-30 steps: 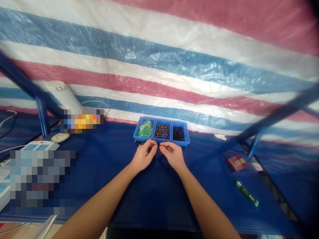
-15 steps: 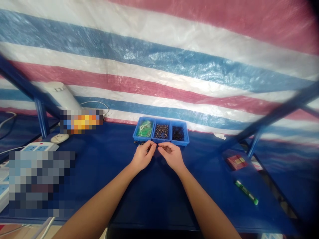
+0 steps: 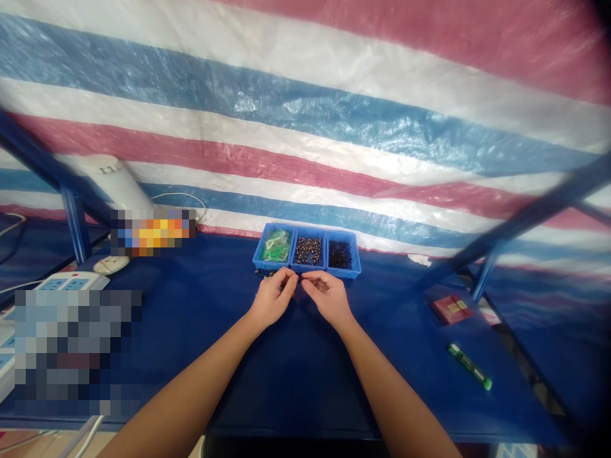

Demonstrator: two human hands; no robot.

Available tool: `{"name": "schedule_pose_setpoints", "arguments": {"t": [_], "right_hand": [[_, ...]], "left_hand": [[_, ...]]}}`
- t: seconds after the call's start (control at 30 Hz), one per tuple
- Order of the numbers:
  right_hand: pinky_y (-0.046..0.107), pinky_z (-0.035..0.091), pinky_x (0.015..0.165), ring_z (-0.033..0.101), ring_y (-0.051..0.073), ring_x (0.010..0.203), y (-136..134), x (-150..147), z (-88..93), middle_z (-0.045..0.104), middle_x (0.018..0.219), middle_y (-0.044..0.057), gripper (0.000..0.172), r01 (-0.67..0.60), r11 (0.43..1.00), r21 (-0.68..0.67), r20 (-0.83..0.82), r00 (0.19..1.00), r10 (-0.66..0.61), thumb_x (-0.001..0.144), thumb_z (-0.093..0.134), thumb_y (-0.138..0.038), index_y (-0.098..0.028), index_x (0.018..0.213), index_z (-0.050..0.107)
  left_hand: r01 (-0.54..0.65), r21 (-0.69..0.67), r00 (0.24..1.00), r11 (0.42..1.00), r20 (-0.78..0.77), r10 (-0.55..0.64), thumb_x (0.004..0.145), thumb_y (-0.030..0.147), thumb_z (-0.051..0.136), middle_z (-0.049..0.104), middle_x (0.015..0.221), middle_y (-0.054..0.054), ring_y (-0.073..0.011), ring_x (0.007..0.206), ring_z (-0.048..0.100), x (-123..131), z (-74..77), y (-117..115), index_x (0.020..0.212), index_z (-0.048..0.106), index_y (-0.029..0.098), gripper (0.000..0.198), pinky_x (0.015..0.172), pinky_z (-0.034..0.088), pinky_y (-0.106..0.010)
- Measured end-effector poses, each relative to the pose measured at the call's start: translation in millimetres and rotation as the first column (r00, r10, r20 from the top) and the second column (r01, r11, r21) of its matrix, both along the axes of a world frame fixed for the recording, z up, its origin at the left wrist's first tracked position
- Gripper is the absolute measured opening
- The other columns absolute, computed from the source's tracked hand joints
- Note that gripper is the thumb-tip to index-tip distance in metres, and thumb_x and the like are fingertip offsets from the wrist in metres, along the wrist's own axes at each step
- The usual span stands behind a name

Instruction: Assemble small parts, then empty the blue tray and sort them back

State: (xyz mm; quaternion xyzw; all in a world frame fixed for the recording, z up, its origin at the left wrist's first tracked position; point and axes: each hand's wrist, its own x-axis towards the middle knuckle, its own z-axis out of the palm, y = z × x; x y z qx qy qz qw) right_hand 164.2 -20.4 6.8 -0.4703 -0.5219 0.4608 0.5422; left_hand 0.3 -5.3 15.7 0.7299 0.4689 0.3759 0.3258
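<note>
My left hand (image 3: pixel 275 297) and my right hand (image 3: pixel 327 294) meet fingertip to fingertip just in front of three joined blue bins. Both are closed in a pinch, and whatever sits between the fingers is too small to make out. The left bin (image 3: pixel 255 263) holds a green plastic bag with pale pieces (image 3: pixel 275 247). Small brass-coloured metal parts (image 3: pixel 308 250) fill the middle bin, and black screw-like pieces (image 3: pixel 339 254) lie in the right one. Some small dark parts (image 3: pixel 263 273) show on the table beside my left fingers, partly hidden.
A white power strip (image 3: pixel 71 282) lies at the left with cables. Behind it are a computer mouse (image 3: pixel 111 264) and a white cylinder (image 3: pixel 117 182). At the right lie a red box (image 3: pixel 451 309) and a green tube-like pack (image 3: pixel 470 366). Blue metal bars (image 3: pixel 520 219) slant at both sides.
The whole view has shifted very slightly to the left. Both hands stay in the same pinched pose before the bins, with hardly any finger movement.
</note>
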Motion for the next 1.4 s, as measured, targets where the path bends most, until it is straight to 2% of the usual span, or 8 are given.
{"name": "schedule_pose_setpoints", "arguments": {"t": [0.13,0.43,0.67,0.87,0.97,1.2,1.4], "right_hand": [[0.031,0.055,0.069,0.067,0.018,0.071,1.8,1.1,-0.1,0.072,0.08,0.004,0.02,-0.002,0.999,-0.05,-0.07,0.998,-0.001,0.077,0.071,-0.033,-0.019,0.092,0.072],[0.032,0.055,0.075,0.067,0.019,0.078,-0.5,-1.1,-2.3,0.073,0.087,0.005,0.02,-0.01,1.0,-0.002,-0.01,1.0,0.01,0.077,0.071,-0.031,-0.019,0.094,0.072],[0.031,0.055,0.07,0.067,0.019,0.074,1.3,1.0,-2.1,0.073,0.084,0.005,0.018,0.007,1.0,-0.015,0.007,1.0,-0.007,0.079,0.069,-0.032,-0.018,0.09,0.073],[0.031,0.055,0.072,0.067,0.019,0.076,0.8,-0.3,-2.4,0.073,0.09,0.006,0.023,0.014,0.999,0.033,0.049,0.999,-0.016,0.081,0.067,-0.031,-0.019,0.1,0.072],[0.031,0.055,0.072,0.067,0.019,0.076,0.2,-0.6,-2.0,0.073,0.089,0.006,0.021,0.02,0.999,0.044,0.08,0.997,-0.023,0.081,0.067,-0.031,-0.02,0.097,0.072],[0.031,0.054,0.07,0.067,0.019,0.074,0.1,0.4,-0.3,0.073,0.086,0.005,0.018,0.035,0.999,0.035,0.073,0.997,-0.038,0.081,0.066,-0.031,-0.019,0.093,0.073],[0.032,0.054,0.07,0.067,0.019,0.075,-0.3,-0.3,0.2,0.073,0.087,0.006,0.019,0.036,0.999,0.031,0.077,0.996,-0.039,0.081,0.066,-0.032,-0.019,0.095,0.072]], "left_hand": [[0.017,-0.001,0.999,1.0,0.033,-0.017,0.095,0.036,0.046,0.06,0.064,0.003,-0.0128,0.06,0.057,1.4,0.9,-1.2,0.101,0.054,0.021,0.019,0.061,0.042,-0.023],[0.007,-0.009,0.999,1.0,-0.035,-0.008,0.096,0.039,0.042,0.06,0.064,0.003,-0.0125,0.058,0.055,0.5,-0.2,0.0,0.088,0.056,0.02,0.024,0.059,0.04,-0.023],[0.019,0.006,1.0,1.0,0.008,-0.019,0.094,0.035,0.046,0.06,0.066,0.003,-0.0133,0.062,0.058,2.2,-3.2,-0.8,0.102,0.054,0.021,0.018,0.062,0.043,-0.023],[-0.002,0.007,1.0,1.0,-0.003,0.002,0.094,0.034,0.046,0.06,0.065,0.003,-0.0124,0.059,0.057,2.2,-3.2,-1.4,0.093,0.055,0.02,0.017,0.059,0.042,-0.023],[-0.027,0.009,0.999,1.0,-0.032,0.028,0.094,0.037,0.045,0.06,0.065,0.002,-0.0126,0.059,0.056,1.4,-2.2,-1.0,0.088,0.057,0.02,0.021,0.058,0.041,-0.023],[-0.012,0.0,1.0,1.0,-0.016,0.012,0.094,0.038,0.047,0.061,0.067,0.003,-0.0128,0.062,0.058,2.7,-2.3,-0.2,0.101,0.056,0.021,0.02,0.059,0.042,-0.022],[-0.013,-0.005,0.998,1.0,-0.057,0.013,0.096,0.041,0.045,0.061,0.065,0.003,-0.0122,0.06,0.058,2.0,-4.2,0.5,0.093,0.059,0.021,0.024,0.058,0.041,-0.022]]}}
